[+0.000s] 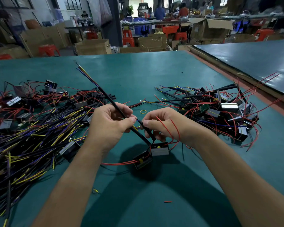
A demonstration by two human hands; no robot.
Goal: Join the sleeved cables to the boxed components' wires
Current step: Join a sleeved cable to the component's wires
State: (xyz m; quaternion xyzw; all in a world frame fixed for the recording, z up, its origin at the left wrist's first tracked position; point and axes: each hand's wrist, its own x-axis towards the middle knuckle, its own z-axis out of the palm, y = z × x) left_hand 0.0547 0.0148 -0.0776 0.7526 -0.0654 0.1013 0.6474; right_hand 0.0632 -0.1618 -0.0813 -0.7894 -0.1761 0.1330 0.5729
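Green mat (154, 71): open room along far edge and near edge.
Cable pile (31, 136): loose sleeved cables, heaped by left edge.
Component pile (220, 110): boxed units, red wires, towards right edge.
Left hand (110, 125): fingers curled, pinching sleeved cable (108, 97), mid-mat, tilted up.
Right hand (164, 125): fingertips pinching black lead (147, 130).
Boxed components (159, 149): two, beneath the hands, yellow part inside.

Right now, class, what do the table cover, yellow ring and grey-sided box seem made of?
The table cover looks like matte green rubber or vinyl: soft sheen. The yellow ring is probably a rubber band: thin loop. The grey-sided box seems ribbed aluminium: metallic gleam.
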